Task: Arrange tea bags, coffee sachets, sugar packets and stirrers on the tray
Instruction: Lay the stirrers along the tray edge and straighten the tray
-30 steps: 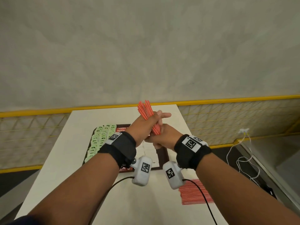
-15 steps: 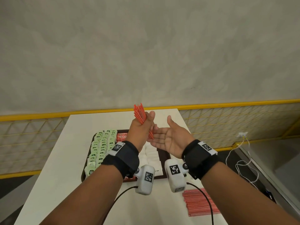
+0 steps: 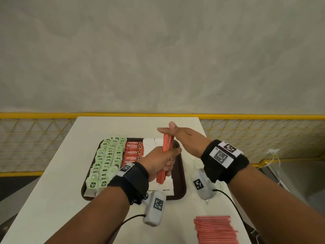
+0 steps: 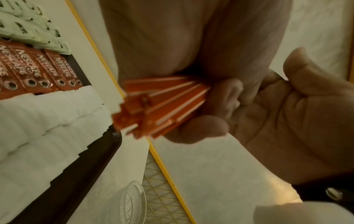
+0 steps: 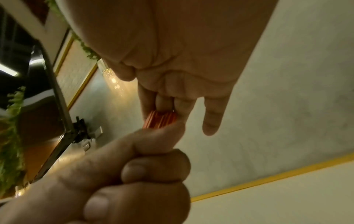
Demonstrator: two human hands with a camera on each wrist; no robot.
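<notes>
Hands (image 3: 163, 161) around slim red-orange stirrers (image 3: 166, 155)

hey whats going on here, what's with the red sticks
A person is filling a tray on a white table. The left hand grips a bundle of red stirrers upright over the tray, while the right hand, fingers straight, presses flat on its top end, seemingly to even it. Tea bags, coffee sachets and sugar packets already lie in rows on the tray. More stirrers lie on the table.
</notes>
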